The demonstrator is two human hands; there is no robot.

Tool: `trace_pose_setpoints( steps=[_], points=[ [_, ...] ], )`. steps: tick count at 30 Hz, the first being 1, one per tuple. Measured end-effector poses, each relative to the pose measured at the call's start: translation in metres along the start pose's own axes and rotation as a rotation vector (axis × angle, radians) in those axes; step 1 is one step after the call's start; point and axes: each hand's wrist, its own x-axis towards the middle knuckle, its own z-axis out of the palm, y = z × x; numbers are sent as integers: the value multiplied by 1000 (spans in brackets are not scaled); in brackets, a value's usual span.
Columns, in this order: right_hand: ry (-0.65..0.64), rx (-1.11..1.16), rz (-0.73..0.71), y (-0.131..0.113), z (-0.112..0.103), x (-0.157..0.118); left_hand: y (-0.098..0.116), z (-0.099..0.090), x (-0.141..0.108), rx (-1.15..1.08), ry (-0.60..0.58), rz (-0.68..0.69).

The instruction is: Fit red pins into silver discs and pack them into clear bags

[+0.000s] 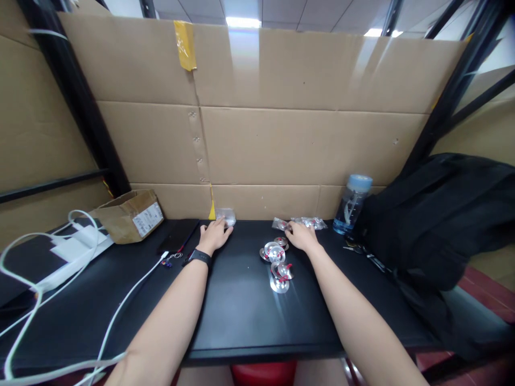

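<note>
Here's the cluster of shiny metal discs (pixel 274 251), red bits showing among them, overlapping in a loose trail on the black table (pixel 237 321), between my forearms and nearer the right! Just beyond them, my right hand (pixel 302 236) is palm-down at the near edge of the clear packets (pixel 316 222), fingertips right at the plastic; whether they're pinching any, I can't tell. Over on the left, my left hand (pixel 214 236), dark band (pixel 200 257) at the wrist, reaches a clear bag (pixel 228 215) by the cardboard wall (pixel 261 145), thumb spread from the fingers, its grip on the bag unclear to me. Out wide right: a blue-lidded bottle (pixel 350 206), then a black backpack (pixel 434 214). Out left: a dark flat slab (pixel 179 235), an open cardboard box (pixel 131 217), and white cables (pixel 120 305) looping toward my forearm!
</note>
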Motion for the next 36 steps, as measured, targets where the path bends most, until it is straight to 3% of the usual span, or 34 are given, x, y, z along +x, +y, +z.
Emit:
trace_pose_setpoints(
  steps=[3, 6, 9, 15, 19, 21, 26, 31, 36],
  points=[
    [84, 35, -64, 5, 3, 2, 3, -1, -1, 9, 53, 7],
    [-11, 109, -162, 10, 10, 6, 8, -3, -4, 21, 112, 23],
    [-39, 162, -145, 13, 16, 11, 16, -8, -9, 39, 111, 64],
    [202, 338, -56, 17, 16, 14, 43, -22, -21, -26, 136, 223],
    [375, 658, -135, 13, 2, 10, 63, -27, -26, -185, 180, 322],
    [348, 869, -230, 4, -8, 5, 74, -26, -27, -366, 178, 343],
    [41, 1125, -321, -25, -26, -13, 96, -19, -31, -830, 70, 318],
    [-46, 1146, -293, -34, -26, -20, 99, -12, -35, -778, -21, 369],
    [21, 1203, -221, -34, -20, -16, 94, -10, -34, -817, -97, 443]
  ],
)
